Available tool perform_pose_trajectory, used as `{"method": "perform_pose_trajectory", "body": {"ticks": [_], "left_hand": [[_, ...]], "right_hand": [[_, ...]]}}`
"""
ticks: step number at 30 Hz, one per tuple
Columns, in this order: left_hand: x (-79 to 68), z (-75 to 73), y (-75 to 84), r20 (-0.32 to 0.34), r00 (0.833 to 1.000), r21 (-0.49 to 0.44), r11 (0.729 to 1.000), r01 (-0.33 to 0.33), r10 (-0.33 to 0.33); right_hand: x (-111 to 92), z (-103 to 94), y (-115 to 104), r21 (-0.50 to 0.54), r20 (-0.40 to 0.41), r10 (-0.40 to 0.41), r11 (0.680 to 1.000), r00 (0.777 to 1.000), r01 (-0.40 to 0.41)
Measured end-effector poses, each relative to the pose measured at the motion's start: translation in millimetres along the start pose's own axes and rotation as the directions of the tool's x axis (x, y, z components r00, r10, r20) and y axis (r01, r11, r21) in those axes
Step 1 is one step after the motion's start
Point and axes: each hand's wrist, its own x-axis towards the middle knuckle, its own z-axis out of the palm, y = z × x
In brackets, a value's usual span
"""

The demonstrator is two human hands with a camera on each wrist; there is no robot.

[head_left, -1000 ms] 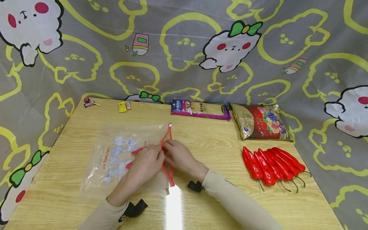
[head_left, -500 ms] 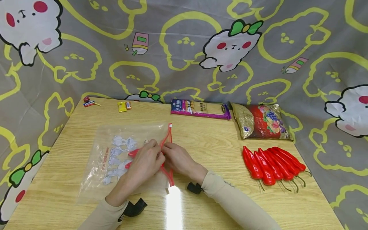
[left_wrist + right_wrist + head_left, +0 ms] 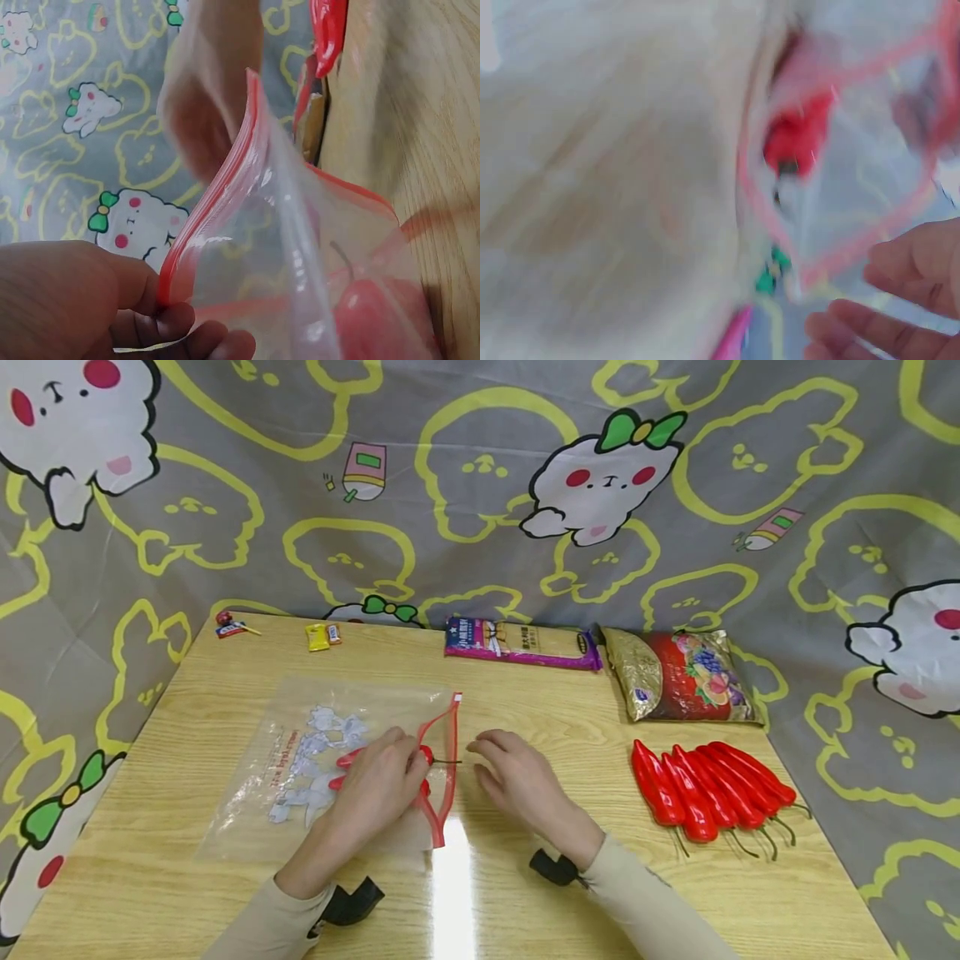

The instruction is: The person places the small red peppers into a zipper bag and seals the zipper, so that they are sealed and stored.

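Observation:
A clear zip bag (image 3: 247, 793) with a red zip edge (image 3: 453, 735) lies on the table, its mouth gaping to the right. Inside are red chili peppers (image 3: 351, 758), partly hidden by my left hand (image 3: 378, 777); one dark stem sticks out toward the mouth. In the left wrist view, my left thumb and fingers pinch the bag's red edge (image 3: 176, 274). My right hand (image 3: 525, 781) is just right of the mouth, apart from the bag, holding nothing. Its fingers (image 3: 874, 319) are relaxed in the blurred right wrist view, near the rim with a pepper (image 3: 801, 139) behind.
Several red chili peppers (image 3: 693, 793) lie in a row on the right. Behind them is a gold and red bag (image 3: 675, 681). A purple-edged noodle pack (image 3: 525, 643) lies at the back. Small candies (image 3: 317, 637) and a lollipop (image 3: 225, 620) sit at the back left.
My right hand has left the bag's mouth and moved right, its fingers loosened. The mouth gapes wider and a pepper's stem shows there. My left hand stays at the bag.

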Motion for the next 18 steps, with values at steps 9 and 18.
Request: {"method": "perform_pose_trajectory", "body": {"ticks": [9, 18], "left_hand": [[1.9, 1.1, 2.3, 0.058, 0.995, -0.063, 0.994, 0.086, -0.083], [0.9, 0.8, 1.6, 0.042, 0.996, -0.059, 0.995, 0.083, -0.08]], "right_hand": [[-88, -61.2, 68, -0.278, -0.154, 0.276, 0.909, 0.949, -0.31], [-140, -79.5, 97, -0.407, -0.127, 0.468, 0.779, 0.875, -0.476]]}}
